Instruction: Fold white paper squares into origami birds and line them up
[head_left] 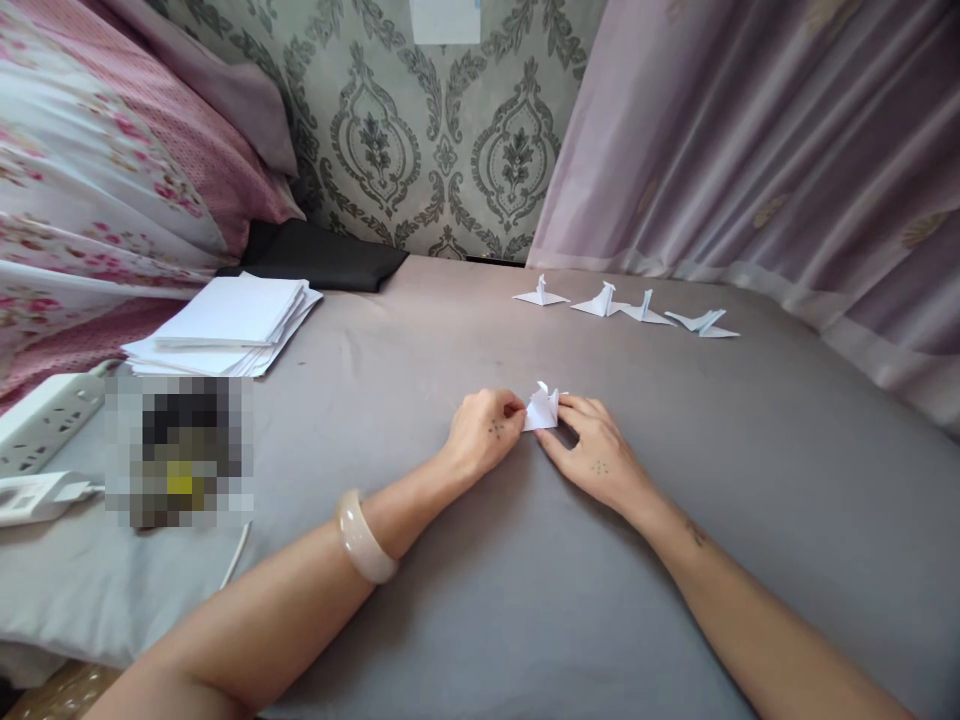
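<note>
A small, partly folded white paper piece (541, 408) rests on the grey sheet (465, 580) in the middle of the view. My left hand (486, 432), with a pale bangle on its wrist, pinches the piece's left side with closed fingers. My right hand (592, 450) presses on its right side, fingers curled against the paper. Both hands rest on the sheet.
Several finished folded paper figures (622, 306) stand in a row farther back on the right. A stack of white paper sheets (225, 325) lies at the left, with a white power strip (45, 415) and a charger nearby. Curtain on the right, patterned wall behind, floral bedding at the left.
</note>
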